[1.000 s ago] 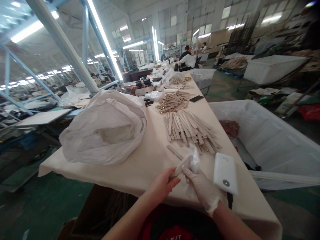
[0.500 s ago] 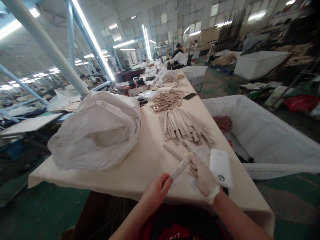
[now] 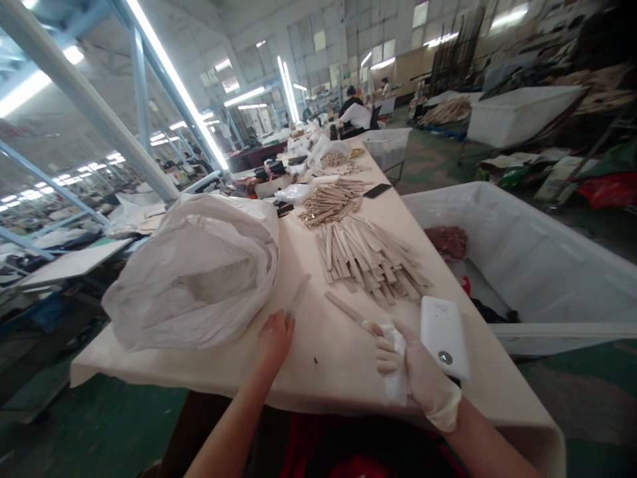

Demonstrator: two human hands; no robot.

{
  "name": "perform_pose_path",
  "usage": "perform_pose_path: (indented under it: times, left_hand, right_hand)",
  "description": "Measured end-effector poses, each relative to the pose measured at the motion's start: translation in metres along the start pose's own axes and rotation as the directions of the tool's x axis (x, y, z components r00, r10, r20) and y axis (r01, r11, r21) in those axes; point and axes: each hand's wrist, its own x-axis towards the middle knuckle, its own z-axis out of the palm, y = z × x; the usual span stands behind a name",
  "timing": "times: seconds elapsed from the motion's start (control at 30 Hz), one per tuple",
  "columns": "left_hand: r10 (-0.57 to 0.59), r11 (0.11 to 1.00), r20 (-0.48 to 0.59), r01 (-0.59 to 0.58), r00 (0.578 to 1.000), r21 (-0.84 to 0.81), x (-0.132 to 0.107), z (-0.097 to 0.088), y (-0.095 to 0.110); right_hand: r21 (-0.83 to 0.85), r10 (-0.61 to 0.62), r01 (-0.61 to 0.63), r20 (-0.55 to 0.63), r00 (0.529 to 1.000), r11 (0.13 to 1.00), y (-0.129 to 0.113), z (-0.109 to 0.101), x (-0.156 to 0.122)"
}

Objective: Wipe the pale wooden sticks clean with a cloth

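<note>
At seven o'clock, a strip (image 3: 300, 291) is pinched by the left hand (image 3: 275, 338).
Best held flat; white material (image 3: 397, 382) is clasped by the right hand (image 3: 419, 368).

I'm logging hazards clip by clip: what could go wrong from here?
The gloved right hand, holding crumpled white material, is close to the white device; it might nudge the device toward the table's edge. The left hand is at a thin strip beside the white sack, which could snag it.
</note>
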Motion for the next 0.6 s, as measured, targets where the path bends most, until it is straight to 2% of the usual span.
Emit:
perform_pose_path:
  times: [0.07, 0.1, 0.13, 0.17, 0.2, 0.23, 0.27, 0.3, 0.37, 0.47, 0.5, 0.6]
  left_hand:
    - [0.166, 0.980, -0.055, -0.159, 0.985, 0.116, -0.001, 0.008, 0.020]
    - [0.303, 0.940, -0.033, -0.293, 0.952, 0.176, -0.004, 0.015, 0.034]
    - [0.445, 0.870, 0.031, -0.441, 0.895, 0.220, -0.007, 0.023, 0.051]
    - [0.577, 0.774, 0.125, -0.589, 0.807, 0.233, -0.010, 0.031, 0.068]
    - [0.673, 0.674, 0.199, -0.702, 0.712, 0.232, -0.012, 0.039, 0.085]
    - [0.711, 0.604, 0.272, -0.762, 0.648, 0.235, -0.013, 0.046, 0.101]
    - [0.720, 0.562, 0.332, -0.793, 0.609, 0.236, -0.013, 0.053, 0.115]
    - [0.715, 0.542, 0.373, -0.806, 0.591, 0.239, -0.013, 0.057, 0.126]
    - [0.690, 0.544, 0.415, -0.803, 0.593, 0.244, -0.012, 0.063, 0.137]
    - [0.660, 0.584, 0.403, -0.770, 0.634, 0.257, -0.015, 0.060, 0.132]
    - [0.637, 0.614, 0.386, -0.742, 0.667, 0.268, -0.017, 0.057, 0.126]
    - [0.516, 0.745, 0.306, -0.596, 0.800, 0.301, -0.025, 0.040, 0.108]
  right_hand:
    - [0.031, 0.046, -0.047, 0.011, 0.999, 0.998, 0.000, 0.003, -0.004]
    - [0.025, 0.038, -0.038, 0.011, 0.999, 0.999, 0.000, 0.005, -0.007]
    - [0.004, 0.013, -0.013, 0.007, 1.000, 1.000, 0.000, 0.007, -0.010]
    - [-0.029, -0.024, 0.024, 0.000, 1.000, 0.999, 0.001, 0.009, -0.013]
    - [-0.068, -0.058, 0.058, -0.006, 0.998, 0.996, 0.001, 0.012, -0.015]
    - [-0.108, -0.088, 0.086, -0.012, 0.996, 0.990, 0.000, 0.014, -0.018]
    - [-0.145, -0.110, 0.107, -0.016, 0.994, 0.984, 0.000, 0.016, -0.021]
    - [-0.173, -0.128, 0.123, -0.017, 0.992, 0.977, -0.001, 0.017, -0.024]
    - [-0.198, -0.166, 0.157, -0.028, 0.986, 0.968, -0.003, 0.018, -0.029]
    - [-0.200, -0.283, 0.259, -0.102, 0.954, 0.945, -0.006, 0.016, -0.034]
    - [-0.200, -0.314, 0.285, -0.131, 0.940, 0.937, -0.007, 0.016, -0.035]
    - [-0.238, -0.386, 0.343, -0.166, 0.907, 0.909, -0.010, 0.015, -0.036]
